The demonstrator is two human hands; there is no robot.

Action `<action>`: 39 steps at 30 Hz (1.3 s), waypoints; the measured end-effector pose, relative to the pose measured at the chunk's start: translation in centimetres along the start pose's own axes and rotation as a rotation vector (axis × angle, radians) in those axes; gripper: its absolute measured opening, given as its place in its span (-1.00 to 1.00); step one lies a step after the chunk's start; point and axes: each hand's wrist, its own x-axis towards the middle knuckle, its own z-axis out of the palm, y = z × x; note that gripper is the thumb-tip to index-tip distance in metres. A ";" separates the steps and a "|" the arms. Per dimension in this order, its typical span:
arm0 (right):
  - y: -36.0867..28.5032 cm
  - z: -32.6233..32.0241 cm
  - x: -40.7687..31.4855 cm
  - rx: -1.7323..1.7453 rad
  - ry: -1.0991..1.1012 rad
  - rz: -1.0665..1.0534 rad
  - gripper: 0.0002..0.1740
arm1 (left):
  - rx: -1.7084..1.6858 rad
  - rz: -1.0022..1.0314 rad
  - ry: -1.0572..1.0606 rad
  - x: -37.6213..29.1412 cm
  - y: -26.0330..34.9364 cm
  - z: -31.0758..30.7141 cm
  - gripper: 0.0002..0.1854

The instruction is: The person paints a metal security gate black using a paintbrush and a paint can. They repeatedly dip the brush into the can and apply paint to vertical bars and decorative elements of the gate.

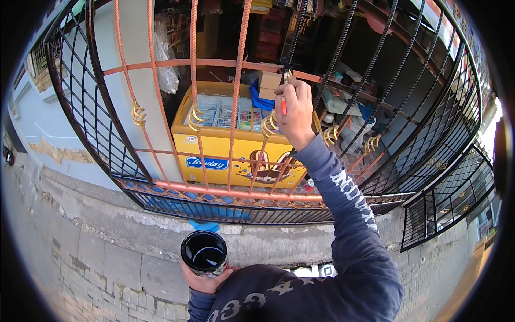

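My right hand [297, 105] grips a paintbrush [284, 107] with a red handle end, raised to a twisted iron bar of the window grille. The dark bristles meet the bar [295, 38] close to where it crosses a copper-coloured flat crossbar [265, 66]. Bars from there to the right are black in their upper part, while a bar to the left [239, 40] is copper-coloured. Down at my body, my left hand [205, 281] is wrapped around a can of black paint [204, 250], held upright with its top uncovered.
Gold-coloured scroll ornaments [195, 119] sit on the bars. Behind the grille stands a yellow chest freezer [237, 151] with cardboard boxes [268, 84] on it. A concrete ledge [277, 243] runs below the grille, above paving [116, 257]. A black grille panel [446, 201] stands at right.
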 end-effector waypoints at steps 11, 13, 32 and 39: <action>-0.4 -0.4 -0.8 -0.142 -0.200 -0.123 -0.73 | 0.134 0.134 0.032 0.3 1.1 0.7 0.32; -1.0 -0.6 -0.8 -0.208 -0.391 -0.090 -0.74 | 0.153 0.140 0.032 0.5 1.0 0.6 0.32; 1.8 -8.3 -2.6 0.046 -0.182 -0.048 -0.79 | 0.053 0.031 0.012 1.1 1.3 2.1 0.31; 0.1 -12.7 -22.0 0.746 0.483 1.289 -0.83 | 0.156 0.181 -0.009 1.6 -0.4 2.9 0.23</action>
